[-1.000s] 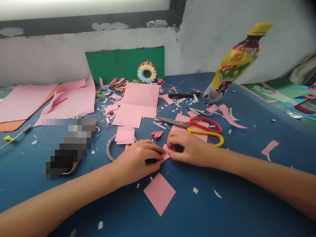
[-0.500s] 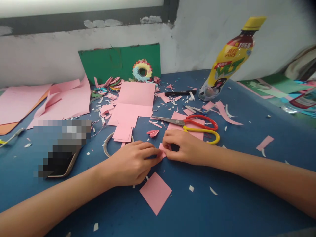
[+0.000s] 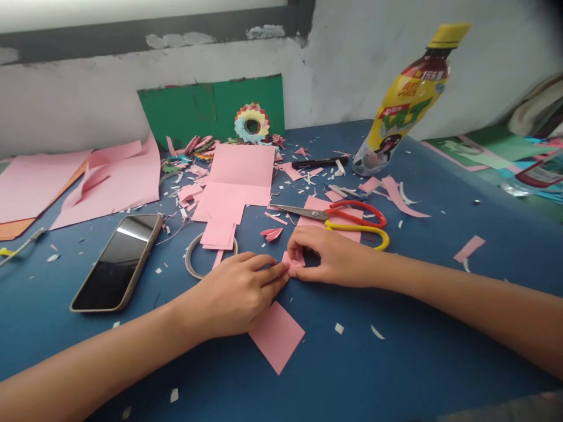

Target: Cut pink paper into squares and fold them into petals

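Note:
Between my two hands lies a small folded piece of pink paper [image 3: 295, 261], partly covered by fingers. My left hand [image 3: 240, 291] pinches its near left edge, fingertips pressed together. On its other side my right hand [image 3: 323, 255] curls round, thumb and forefinger closed on the paper. Just below my left hand rests a pink paper square [image 3: 278, 340], one corner hidden under the hand. A small folded pink paper piece [image 3: 271, 234] sits beyond my fingertips. Scissors [image 3: 328, 215] with one red and one yellow handle lie on pink paper past my right hand.
A phone [image 3: 118, 264] and a tape roll [image 3: 189, 258] lie on the left. Pink sheets [image 3: 240, 167], a black pen [image 3: 320, 163] and scraps spread across the blue table. A yellow-capped bottle [image 3: 402, 102] stands back right. A paper ring [image 3: 251, 123] leans against green board [image 3: 180, 111].
My left hand has shifted slightly down, covering a corner of the pink square. My right hand has moved a little left, and more of the folded paper shows between its fingers.

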Tool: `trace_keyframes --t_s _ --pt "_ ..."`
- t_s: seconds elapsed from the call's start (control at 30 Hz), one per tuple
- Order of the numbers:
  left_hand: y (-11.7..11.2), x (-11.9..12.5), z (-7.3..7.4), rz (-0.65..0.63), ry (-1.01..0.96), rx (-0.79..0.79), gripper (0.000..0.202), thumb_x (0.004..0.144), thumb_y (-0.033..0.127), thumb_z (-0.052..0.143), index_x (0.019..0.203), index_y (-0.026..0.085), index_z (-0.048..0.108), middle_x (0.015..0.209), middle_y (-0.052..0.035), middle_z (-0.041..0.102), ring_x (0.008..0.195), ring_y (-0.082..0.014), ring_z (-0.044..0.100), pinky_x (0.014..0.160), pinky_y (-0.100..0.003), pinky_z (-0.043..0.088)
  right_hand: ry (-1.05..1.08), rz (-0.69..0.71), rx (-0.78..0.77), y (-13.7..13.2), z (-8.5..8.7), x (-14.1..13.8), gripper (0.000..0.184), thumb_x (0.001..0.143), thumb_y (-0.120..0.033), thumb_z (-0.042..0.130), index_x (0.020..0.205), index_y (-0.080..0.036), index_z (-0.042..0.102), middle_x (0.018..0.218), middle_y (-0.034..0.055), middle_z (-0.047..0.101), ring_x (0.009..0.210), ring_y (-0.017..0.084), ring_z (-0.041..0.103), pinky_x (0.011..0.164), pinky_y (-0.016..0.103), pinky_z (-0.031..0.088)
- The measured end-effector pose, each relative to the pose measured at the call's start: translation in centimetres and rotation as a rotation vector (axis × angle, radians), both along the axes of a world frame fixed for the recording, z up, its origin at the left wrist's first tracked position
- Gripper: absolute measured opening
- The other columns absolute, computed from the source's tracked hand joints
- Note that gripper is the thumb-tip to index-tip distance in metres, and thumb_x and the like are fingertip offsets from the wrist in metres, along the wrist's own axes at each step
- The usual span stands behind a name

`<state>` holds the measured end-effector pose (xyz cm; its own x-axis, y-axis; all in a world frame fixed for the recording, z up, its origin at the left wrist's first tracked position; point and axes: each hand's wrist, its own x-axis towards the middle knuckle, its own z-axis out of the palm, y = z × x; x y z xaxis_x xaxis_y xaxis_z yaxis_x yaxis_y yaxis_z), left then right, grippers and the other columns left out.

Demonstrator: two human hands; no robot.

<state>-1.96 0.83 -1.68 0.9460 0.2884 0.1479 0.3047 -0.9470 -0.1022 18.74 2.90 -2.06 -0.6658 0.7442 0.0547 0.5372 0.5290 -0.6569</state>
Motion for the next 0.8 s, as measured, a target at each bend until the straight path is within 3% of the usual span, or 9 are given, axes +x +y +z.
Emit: trace_keyframes --t_s 0.27,0.53,0.7,0.8 --pt "0.2 -0.5 1.0 -0.029 0.091 -0.14 0.038 0.082 0.013 0.037 0.114 0.009 0.058 0.118 -0.0102 0.06 0.101 -0.0253 0.056 0.079 -0.037 0.048 -0.066 0.07 -0.094 0.8 0.7 0.6 0.017 0.078 -0.03 0.058 0.086 -0.016 0.053 0.083 0.0027 0.056 0.072 0.013 0.049 0.061 0.024 0.04" --pt "0.9 -1.2 1.8 -0.025 0.018 -0.348 0.04 0.07 0.008 0.043 0.103 0.016 0.065 0.115 -0.0065 0.062 0.105 -0.0228 0.055 0.088 -0.035 0.048 -0.152 0.146 -0.156 1.6 1.4 1.8 0.014 0.081 -0.03 0.053 0.09 -0.019 0.055 0.087 0.0018 0.056 0.074 0.012 0.05 0.062 0.023 0.04" --pt "1.2 -0.4 0.9 0.082 -0.174 -0.456 0.029 0.075 0.009 0.046 0.093 0.017 0.067 0.101 -0.0041 0.068 0.092 -0.0174 0.06 0.079 -0.028 0.052 -0.125 0.182 -0.144 1.4 1.7 1.9 0.013 0.079 -0.02 0.052 0.09 -0.02 0.057 0.09 0.001 0.057 0.077 0.012 0.051 0.065 0.022 0.04" --pt "1.2 0.2 -0.2 0.148 -0.321 -0.417 0.022 0.084 0.015 0.046 0.088 0.017 0.068 0.092 -0.0048 0.07 0.084 -0.0159 0.062 0.076 -0.027 0.052 -0.114 0.106 -0.132 0.9 1.5 1.2 0.011 0.08 -0.026 0.053 0.086 -0.018 0.058 0.087 0.0015 0.058 0.074 0.012 0.052 0.063 0.022 0.04"
